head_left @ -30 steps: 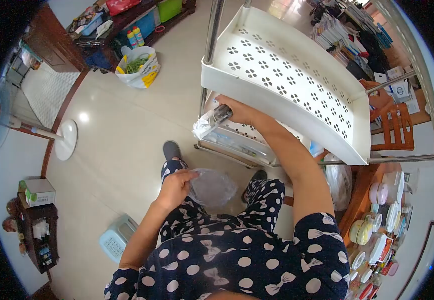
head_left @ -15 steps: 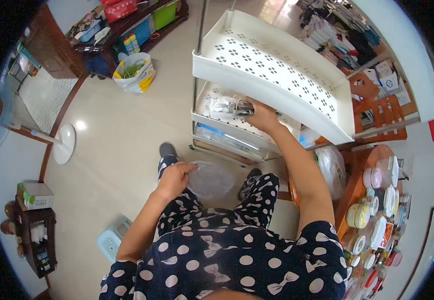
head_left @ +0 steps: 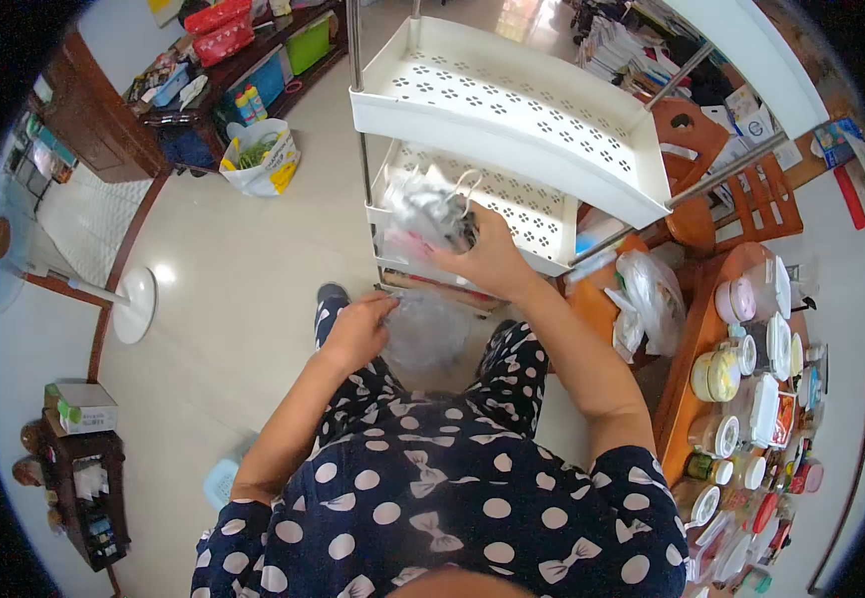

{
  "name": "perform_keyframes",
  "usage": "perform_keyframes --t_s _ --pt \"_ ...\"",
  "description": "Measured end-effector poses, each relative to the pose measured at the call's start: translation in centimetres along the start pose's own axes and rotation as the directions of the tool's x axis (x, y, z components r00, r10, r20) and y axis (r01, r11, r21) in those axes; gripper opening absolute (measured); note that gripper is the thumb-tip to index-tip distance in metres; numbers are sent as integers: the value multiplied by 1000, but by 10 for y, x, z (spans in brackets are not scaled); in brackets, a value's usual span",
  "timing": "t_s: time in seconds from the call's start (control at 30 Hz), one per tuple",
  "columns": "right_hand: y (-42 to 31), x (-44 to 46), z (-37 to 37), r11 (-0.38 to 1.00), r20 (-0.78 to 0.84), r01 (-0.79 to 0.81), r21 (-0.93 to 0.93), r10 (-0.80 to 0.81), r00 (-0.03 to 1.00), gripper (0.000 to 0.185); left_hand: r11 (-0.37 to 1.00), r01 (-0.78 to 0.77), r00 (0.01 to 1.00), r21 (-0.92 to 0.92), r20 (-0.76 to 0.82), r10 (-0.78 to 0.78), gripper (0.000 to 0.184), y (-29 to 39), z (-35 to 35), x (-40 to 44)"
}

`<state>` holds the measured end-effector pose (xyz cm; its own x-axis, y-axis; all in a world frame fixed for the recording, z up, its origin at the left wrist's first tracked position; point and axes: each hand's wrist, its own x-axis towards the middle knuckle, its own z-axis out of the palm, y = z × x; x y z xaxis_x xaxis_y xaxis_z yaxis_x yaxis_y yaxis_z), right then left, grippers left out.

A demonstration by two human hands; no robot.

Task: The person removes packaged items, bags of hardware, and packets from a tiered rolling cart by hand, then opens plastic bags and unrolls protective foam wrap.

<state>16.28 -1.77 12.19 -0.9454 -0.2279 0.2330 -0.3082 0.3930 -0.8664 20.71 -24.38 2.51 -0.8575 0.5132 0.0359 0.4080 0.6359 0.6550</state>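
My right hand (head_left: 487, 254) is closed round a bundle in crinkled clear plastic (head_left: 420, 211), with something dark at its edge and a pale loop sticking up. What the bundle contains is blurred. It is in front of the middle tier of a white shelf rack (head_left: 512, 149). Lower and to the left, my left hand (head_left: 357, 331) pinches the rim of a clear plastic bag (head_left: 427, 329), which hangs between my knees.
Right of me, a wooden table (head_left: 687, 374) carries several jars and tubs. A filled plastic bag (head_left: 652, 299) lies near the wooden chair (head_left: 751, 209). On the floor stand a yellow-and-white bag (head_left: 271, 171), a fan base (head_left: 135, 304) and a light blue stool (head_left: 221, 483).
My right hand has lifted the plastic bundle off the middle tier and brought it toward me, slightly left. My left hand stays at the clear bag. The view has shifted a little.
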Motion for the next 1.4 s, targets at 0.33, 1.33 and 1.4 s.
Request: perform_keyframes --t_s 0.33,1.33,1.4 --pt "-25 -27 12 818 -56 -70 570 124 991 42 999 11 998 38 57 -13 43 -1 -3 7" --pt "55 -76 95 951 75 -244 188 234 969 77 971 118 962 -209 -218 -164 34 50 -5 7" --pt "56 -80 94 957 84 -215 196 202 976 80 978 113 955 -175 -253 -156 31 42 -3 7"
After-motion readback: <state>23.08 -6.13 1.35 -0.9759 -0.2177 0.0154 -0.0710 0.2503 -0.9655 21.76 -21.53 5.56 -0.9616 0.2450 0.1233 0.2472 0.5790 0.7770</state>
